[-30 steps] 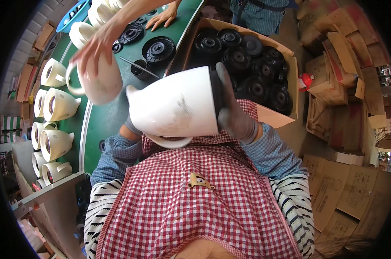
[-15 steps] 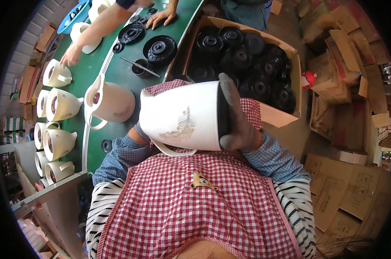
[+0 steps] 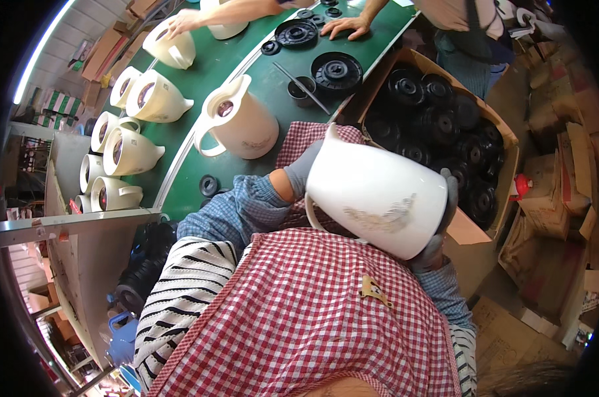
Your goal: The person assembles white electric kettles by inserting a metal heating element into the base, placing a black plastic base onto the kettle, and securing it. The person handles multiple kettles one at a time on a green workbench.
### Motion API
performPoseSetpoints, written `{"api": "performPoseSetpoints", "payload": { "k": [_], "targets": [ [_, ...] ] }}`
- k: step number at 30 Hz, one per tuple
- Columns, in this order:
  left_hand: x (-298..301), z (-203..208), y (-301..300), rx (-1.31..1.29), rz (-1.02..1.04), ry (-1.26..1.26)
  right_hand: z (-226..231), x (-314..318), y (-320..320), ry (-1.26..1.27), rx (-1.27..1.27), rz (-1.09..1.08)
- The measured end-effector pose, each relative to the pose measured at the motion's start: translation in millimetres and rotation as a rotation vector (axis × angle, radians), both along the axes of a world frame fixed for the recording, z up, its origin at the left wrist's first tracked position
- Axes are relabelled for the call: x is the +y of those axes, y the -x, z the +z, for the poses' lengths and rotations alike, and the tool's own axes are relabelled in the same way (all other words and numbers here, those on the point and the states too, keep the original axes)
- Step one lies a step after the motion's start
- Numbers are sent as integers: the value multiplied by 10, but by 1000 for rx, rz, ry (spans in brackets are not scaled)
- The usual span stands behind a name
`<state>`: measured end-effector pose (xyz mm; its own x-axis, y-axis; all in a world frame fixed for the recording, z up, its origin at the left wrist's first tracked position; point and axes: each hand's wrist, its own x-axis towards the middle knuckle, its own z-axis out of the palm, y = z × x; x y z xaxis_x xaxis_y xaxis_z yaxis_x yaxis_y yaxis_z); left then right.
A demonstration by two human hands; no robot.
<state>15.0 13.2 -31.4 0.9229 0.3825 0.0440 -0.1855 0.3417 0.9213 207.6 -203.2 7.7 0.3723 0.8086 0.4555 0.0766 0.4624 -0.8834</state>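
Observation:
A white thermos jug (image 3: pixel 379 198) lies tilted on its side in front of my apron, its faint printed pattern facing up and its handle towards me. My gloved left hand (image 3: pixel 304 173) grips it near the spout end; those fingers are mostly hidden behind the jug. Around the base end wraps my right hand (image 3: pixel 449 215), also in a grey glove. A dark edge shows between that hand and the white body. Left of my left hand, another cream jug (image 3: pixel 240 122) stands on the green table (image 3: pixel 184 198), its mouth uncovered.
Several cream jugs (image 3: pixel 137 151) line the table's left side. Black round parts (image 3: pixel 337 74) and a small black cup (image 3: pixel 302 91) with a stick lie farther back. A co-worker's hand (image 3: pixel 182 23) touches a jug. To the right stands a carton (image 3: pixel 501 192) full of black parts.
My view has turned, so the scene sits farther right. The jug has tilted, its base end lower and nearer me. A co-worker's hand has come onto a far jug.

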Motion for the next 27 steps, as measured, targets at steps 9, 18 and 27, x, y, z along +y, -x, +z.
{"api": "performPoseSetpoints", "payload": {
  "k": [9,18,27],
  "targets": [
    [118,1327,-448,744,152,-1136,-498,178,-649,496,430,133],
    [-255,923,-577,382,-96,-420,-53,-15,-256,235,19,-28],
    [-768,1013,-358,299,51,-1169,433,144,-679,78,-594,38]
  ]
}}
